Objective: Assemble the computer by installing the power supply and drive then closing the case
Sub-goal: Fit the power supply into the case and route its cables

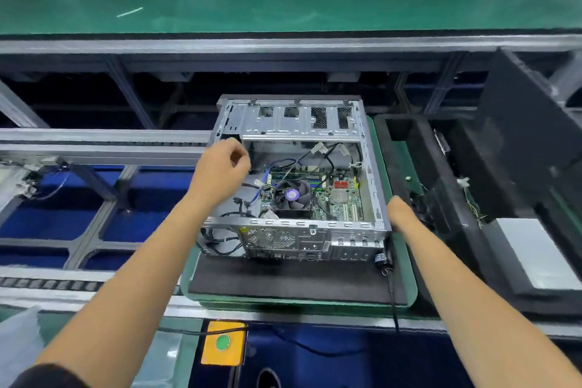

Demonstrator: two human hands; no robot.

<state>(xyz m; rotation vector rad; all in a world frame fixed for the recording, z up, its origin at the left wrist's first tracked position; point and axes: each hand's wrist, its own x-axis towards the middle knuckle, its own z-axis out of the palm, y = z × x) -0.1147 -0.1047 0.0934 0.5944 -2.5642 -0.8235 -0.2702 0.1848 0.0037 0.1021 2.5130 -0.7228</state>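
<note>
An open silver computer case point(296, 230) lies on a black foam mat point(283, 280) on a green tray point(406, 261). Inside it I see the motherboard point(340, 198), a black CPU fan point(291, 195) and loose black and blue cables. My left hand point(220, 164) hovers over the case's left wall with its fingers curled in; nothing shows in them. My right hand point(401, 214) rests against the near right corner of the case, its fingers hidden. A dark boxy part with wires point(441, 208), perhaps the power supply, lies in the foam to the right.
A black foam holder point(406, 135) sits right of the tray, with a black case panel point(522, 135) leaning over it and a pale flat block point(535, 252) nearer me. A yellow box with a green button point(223, 342) is at the front edge. Conveyor rails point(94, 148) run left.
</note>
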